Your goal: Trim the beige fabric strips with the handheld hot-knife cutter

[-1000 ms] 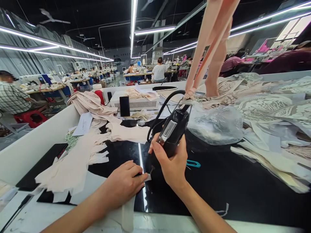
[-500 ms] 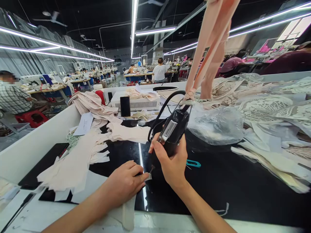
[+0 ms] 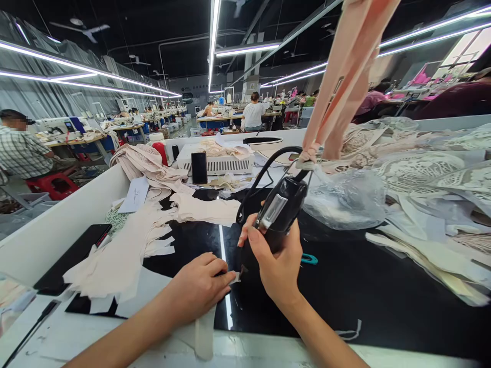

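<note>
Black tool (image 3: 287, 200) in fingers of R hand (image 3: 279, 258), L hand (image 3: 201, 283) on fabric (image 3: 237, 277), can't tell if pinching, pink straps (image 3: 360, 51) above, bag (image 3: 347, 199) beyond, teal loop (image 3: 310, 259) part-hid.

Lit from above by white tube lights (image 3: 247, 49); streaked with glare on the black board (image 3: 345, 276), just below centre; stretched and softened toward the side edges.
</note>
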A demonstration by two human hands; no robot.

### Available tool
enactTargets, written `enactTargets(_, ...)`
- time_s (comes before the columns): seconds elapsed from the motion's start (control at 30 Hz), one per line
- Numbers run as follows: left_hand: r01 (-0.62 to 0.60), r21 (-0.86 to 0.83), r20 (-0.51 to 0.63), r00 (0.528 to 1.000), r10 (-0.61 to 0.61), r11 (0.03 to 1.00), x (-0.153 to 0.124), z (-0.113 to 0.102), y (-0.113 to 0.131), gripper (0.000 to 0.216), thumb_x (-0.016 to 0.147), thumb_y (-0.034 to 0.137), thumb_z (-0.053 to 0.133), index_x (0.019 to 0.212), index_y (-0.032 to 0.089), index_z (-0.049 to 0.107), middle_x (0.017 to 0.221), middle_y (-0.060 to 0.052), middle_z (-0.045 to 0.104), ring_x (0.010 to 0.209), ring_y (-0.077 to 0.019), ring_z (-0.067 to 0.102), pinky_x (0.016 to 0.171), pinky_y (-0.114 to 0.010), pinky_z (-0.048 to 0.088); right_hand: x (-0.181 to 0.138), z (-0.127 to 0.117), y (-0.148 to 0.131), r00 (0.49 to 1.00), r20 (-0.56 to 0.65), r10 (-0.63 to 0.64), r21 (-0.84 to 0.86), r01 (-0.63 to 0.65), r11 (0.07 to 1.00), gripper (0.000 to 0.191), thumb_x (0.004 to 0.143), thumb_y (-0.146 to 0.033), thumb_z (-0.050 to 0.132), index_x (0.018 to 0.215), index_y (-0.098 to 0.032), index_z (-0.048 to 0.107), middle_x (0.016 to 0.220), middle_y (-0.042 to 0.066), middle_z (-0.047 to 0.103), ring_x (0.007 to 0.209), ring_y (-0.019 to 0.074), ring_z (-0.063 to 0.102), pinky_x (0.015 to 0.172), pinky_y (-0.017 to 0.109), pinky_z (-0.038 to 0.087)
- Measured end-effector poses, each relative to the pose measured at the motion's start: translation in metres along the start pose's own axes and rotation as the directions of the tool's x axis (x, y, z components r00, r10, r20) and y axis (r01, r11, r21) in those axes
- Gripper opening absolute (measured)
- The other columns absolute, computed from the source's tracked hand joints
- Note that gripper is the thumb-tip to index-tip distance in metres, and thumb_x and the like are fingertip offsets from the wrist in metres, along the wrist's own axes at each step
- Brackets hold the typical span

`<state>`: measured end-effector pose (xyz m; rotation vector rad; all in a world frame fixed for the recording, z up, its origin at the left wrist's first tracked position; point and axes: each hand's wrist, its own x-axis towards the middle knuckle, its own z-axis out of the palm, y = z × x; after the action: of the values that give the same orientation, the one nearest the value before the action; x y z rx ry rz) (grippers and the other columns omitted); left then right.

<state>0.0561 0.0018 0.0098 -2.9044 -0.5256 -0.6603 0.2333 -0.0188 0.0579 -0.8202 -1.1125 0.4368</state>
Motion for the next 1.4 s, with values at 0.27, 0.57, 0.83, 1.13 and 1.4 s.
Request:
enactTargets(0.27,-0.004,-0.030,-0.042,0.999,0.003,1.000,-0.008,-0.004,0.001,0.025,0.110,0.018,0.051,0.132,0.015,0.063,0.109,-0.008,0.071,0.100,-0.0197,0.070,0.107,-0.045,0.058,-0.001,-0.001,-0.001,1.000,-0.007,-0.022,-0.032,0.022,0.999,0.022,0.089,-0.029,0.074,0.096,-0.027,0.053,0.076,-0.006,0.066,0.055,0.0123,0.062,0.055,0.028,0.057)
enactTargets(0.57,0.034,-0.024,-0.075,0.997,-0.036,0.999,-0.018,-0.008,0.008,0.022,0.111,0.015,0.046,0.112,0.017,0.068,0.094,-0.004,0.070,0.085,-0.0152,0.070,0.106,-0.040,0.057,-0.003,-0.006,-0.005,0.999,-0.025,-0.034,-0.053,0.033,0.998,0.025,0.086,-0.029,0.077,0.100,-0.027,0.057,0.079,-0.005,0.069,0.056,0.0131,0.065,0.054,0.028,0.058)
enactTargets(0.83,0.085,-0.080,-0.074,0.993,-0.091,0.993,-0.023,-0.003,0.011,0.020,0.111,0.015,0.049,0.113,0.015,0.069,0.099,-0.004,0.071,0.089,-0.0162,0.070,0.105,-0.038,0.056,-0.001,-0.008,-0.006,0.999,-0.036,-0.023,0.012,0.023,1.000,0.028,0.086,-0.029,0.081,0.101,-0.026,0.058,0.078,-0.006,0.071,0.054,0.0121,0.065,0.055,0.026,0.058)
enactTargets(1.13,0.095,-0.090,-0.107,0.989,-0.104,0.991,-0.019,0.001,0.014,0.028,0.113,0.014,0.043,0.112,0.015,0.071,0.100,-0.005,0.073,0.091,-0.0165,0.070,0.103,-0.036,0.055,0.006,0.006,-0.002,1.000,-0.010,-0.021,0.137,0.023,0.990,0.030,0.089,-0.034,0.082,0.108,-0.027,0.060,0.080,-0.006,0.068,0.057,0.0119,0.063,0.054,0.027,0.058)
enactTargets(1.4,0.091,-0.076,-0.148,0.984,-0.101,0.993,-0.018,0.005,0.014,0.029,0.112,0.014,0.044,0.110,0.015,0.073,0.100,-0.004,0.073,0.092,-0.0164,0.069,0.101,-0.034,0.056,0.001,0.012,0.007,1.000,0.007,0.000,0.116,0.000,0.993,0.024,0.090,-0.030,0.080,0.101,-0.027,0.059,0.080,-0.007,0.069,0.058,0.0117,0.063,0.055,0.027,0.057)
